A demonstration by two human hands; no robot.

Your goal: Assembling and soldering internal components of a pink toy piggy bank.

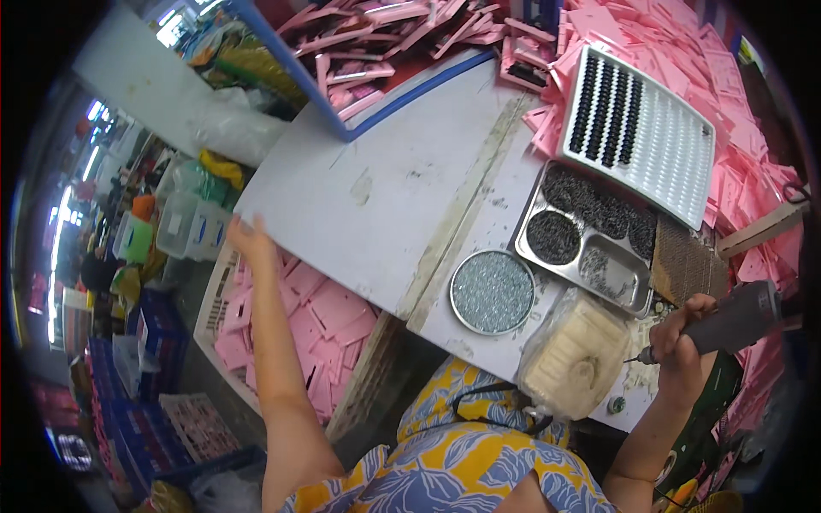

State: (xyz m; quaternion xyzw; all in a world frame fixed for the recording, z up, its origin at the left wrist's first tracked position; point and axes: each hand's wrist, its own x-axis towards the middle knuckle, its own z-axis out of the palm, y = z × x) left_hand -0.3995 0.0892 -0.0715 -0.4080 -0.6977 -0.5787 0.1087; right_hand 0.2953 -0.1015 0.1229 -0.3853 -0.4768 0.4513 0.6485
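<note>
My right hand (682, 335) is closed round a dark grey electric screwdriver (734, 318), whose thin bit points left over the table's right end. My left hand (250, 239) is at the left table edge, above the far end of a white basket (215, 295). Its fingers look apart and nothing shows in them, though they are slightly blurred. Flat pink plastic pieces (329, 312) fill the basket beneath my left forearm. Left of the screwdriver tip sits a beige block wrapped in clear plastic (575, 355).
A round tin (455, 312) of small silvery parts stands beside a metal compartment tray (523, 239) of dark screws. Behind lies a white ribbed tray (676, 128) with rows of black parts. Pink pieces (684, 51) heap at the right; a blue-rimmed bin (342, 130) holds more.
</note>
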